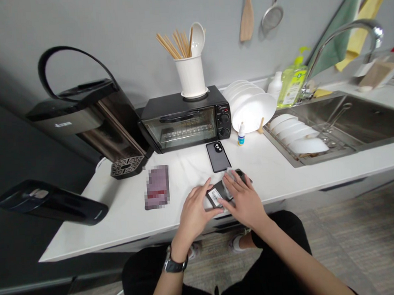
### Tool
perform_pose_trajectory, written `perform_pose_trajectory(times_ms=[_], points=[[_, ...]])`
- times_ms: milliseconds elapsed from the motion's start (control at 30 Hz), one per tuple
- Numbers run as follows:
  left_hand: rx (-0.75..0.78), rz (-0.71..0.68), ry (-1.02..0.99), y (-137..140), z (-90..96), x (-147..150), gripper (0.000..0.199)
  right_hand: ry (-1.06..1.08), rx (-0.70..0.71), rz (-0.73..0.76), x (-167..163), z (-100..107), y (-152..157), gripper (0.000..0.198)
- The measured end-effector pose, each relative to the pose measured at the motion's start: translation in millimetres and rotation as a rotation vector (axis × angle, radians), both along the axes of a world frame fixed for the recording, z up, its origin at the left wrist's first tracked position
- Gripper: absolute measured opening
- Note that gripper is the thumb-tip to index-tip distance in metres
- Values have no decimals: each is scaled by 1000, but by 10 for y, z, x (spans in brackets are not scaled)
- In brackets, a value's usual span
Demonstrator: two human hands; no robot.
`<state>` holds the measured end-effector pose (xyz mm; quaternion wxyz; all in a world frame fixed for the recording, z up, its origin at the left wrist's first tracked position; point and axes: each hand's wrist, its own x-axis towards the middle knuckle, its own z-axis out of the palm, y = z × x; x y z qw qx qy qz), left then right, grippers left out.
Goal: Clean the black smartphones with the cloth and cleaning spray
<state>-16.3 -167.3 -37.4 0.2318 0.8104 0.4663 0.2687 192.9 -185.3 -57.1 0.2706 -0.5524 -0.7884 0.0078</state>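
Note:
A dark smartphone with a white barcode label lies on the counter near its front edge. My left hand grips its left end, thumb on the near side and fingers on the far side. Over the phone's back, my right hand presses a thin whitish wipe under its fingers. The phone's far right end, with a round camera area, shows past that hand. Just beyond lies a black-edged phone case with camera cutouts. A small white dropper bottle with a blue label stands farther back.
A pixelated purplish flat object lies left. Behind are a toaster oven topped by a utensil holder, and white plates. A water dispenser and black device stand left; a sink with bowls is right.

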Motion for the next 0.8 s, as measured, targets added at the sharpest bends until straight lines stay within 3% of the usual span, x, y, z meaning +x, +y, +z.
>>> perform_pose_trajectory(times_ms=[133,233,433,667,800], points=[[44,-4,16,15,-59,-19,91,65,-76,175,-367,82,-140,71],[38,30,58,22,-87,-20,90,107,-131,280,-466,110,-255,72],[19,24,73,-18,-31,3,102,71,-126,330,-270,102,-323,58],[43,-70,64,9,-7,-9,110,-18,-17,317,-162,9,-357,69],[35,-89,82,22,4,-12,110,-73,-20,335,-92,-6,-349,66]])
